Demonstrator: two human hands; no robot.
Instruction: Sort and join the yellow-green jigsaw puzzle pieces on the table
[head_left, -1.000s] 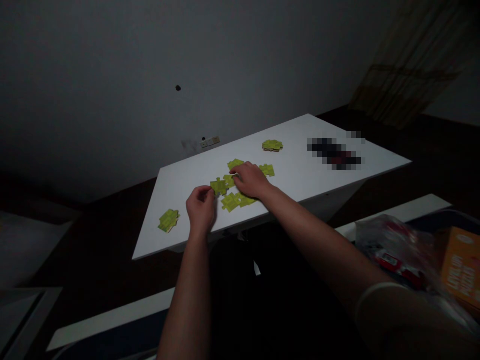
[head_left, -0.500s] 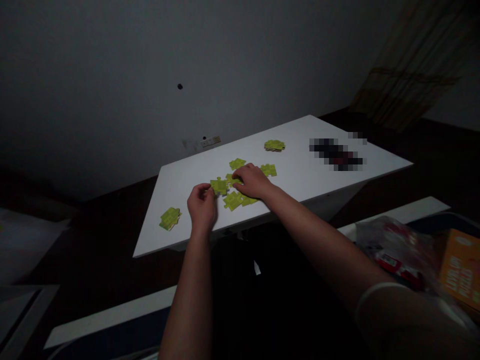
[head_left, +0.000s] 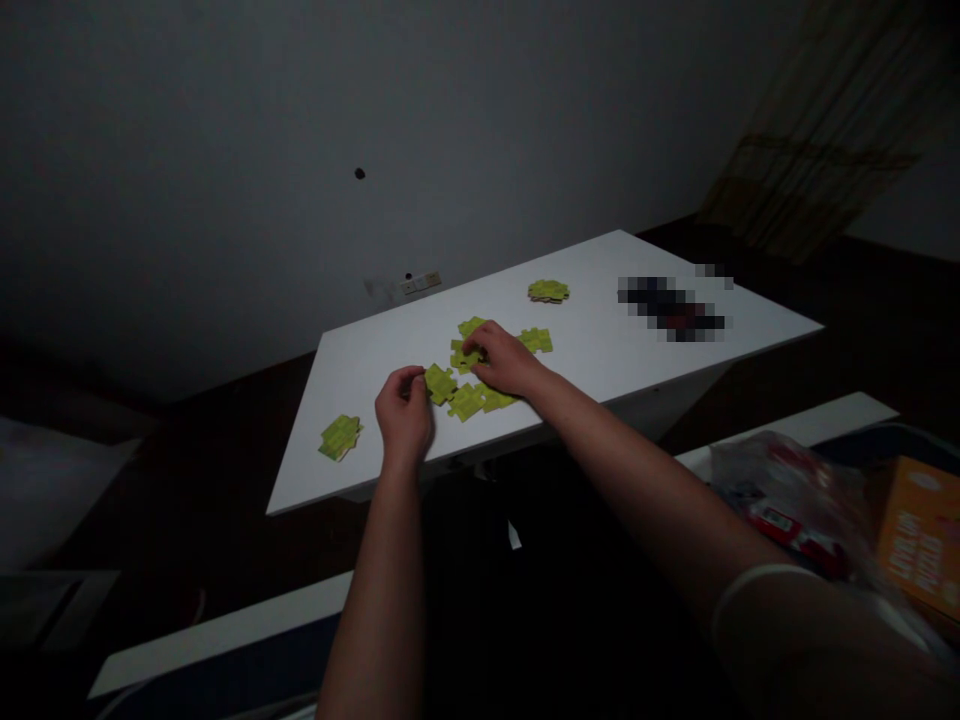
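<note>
Between the thumb and fingers of my left hand [head_left: 403,412] is the edge of a yellow-green puzzle piece [head_left: 441,384], held close over the white table. My right hand [head_left: 507,362] is curled over another puzzle piece [head_left: 465,356], its fingertips on that piece and partly covering it. Just nearer to me lie joined or touching pieces [head_left: 468,402], partly under my right wrist. Behind my right fingers rests a further piece [head_left: 471,326], and to the right of the hand a piece [head_left: 537,340] lies flat.
A small pile of puzzle pieces [head_left: 340,437] lies at the table's left end, and another pile [head_left: 549,291] at the back. A blurred dark object [head_left: 675,308] is on the right of the white table [head_left: 615,350]. Lower right are a plastic bag [head_left: 787,500] and an orange puzzle box [head_left: 922,540].
The piece in my left hand has turned and dropped slightly toward the table. My right hand has shifted a little up and left, and more of the piece under its fingers shows.
</note>
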